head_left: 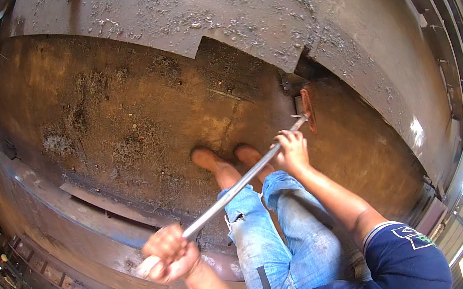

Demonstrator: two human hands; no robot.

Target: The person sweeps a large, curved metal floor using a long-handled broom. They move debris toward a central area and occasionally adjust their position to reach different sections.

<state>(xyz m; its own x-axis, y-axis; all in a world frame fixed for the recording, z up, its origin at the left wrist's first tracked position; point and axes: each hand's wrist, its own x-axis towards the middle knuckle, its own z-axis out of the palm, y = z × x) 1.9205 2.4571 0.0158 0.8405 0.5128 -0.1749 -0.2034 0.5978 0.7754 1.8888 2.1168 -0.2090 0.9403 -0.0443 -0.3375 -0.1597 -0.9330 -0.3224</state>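
Nearest, at the right, is my dark blue sleeve (404, 259); beside it, in the middle, run my faded jeans (269, 245), torn at the left knee. At the near left, my left hand (170, 253) is clenched around the near end of a silvery pole (232, 194); its fingers are curled and pressed together, though blurred. The pole slants across my legs, rising toward the far right. Farther along it, my right hand (291, 151) grips the shaft near its far end, fingers bent over it and close together; I cannot tell how the thumb sits. Left of that hand are my feet (206, 157), blurred. At the pole's far end, to the right, sits a narrow reddish head (308, 111), set crosswise; whether it touches the brown floor (356, 145) I cannot tell. Beyond my feet at the left lie dark debris (88, 93) and a paler grey heap (58, 145). Farthest, a grey-brown plate (123, 6) with a stepped edge carries scattered flakes (212, 5).
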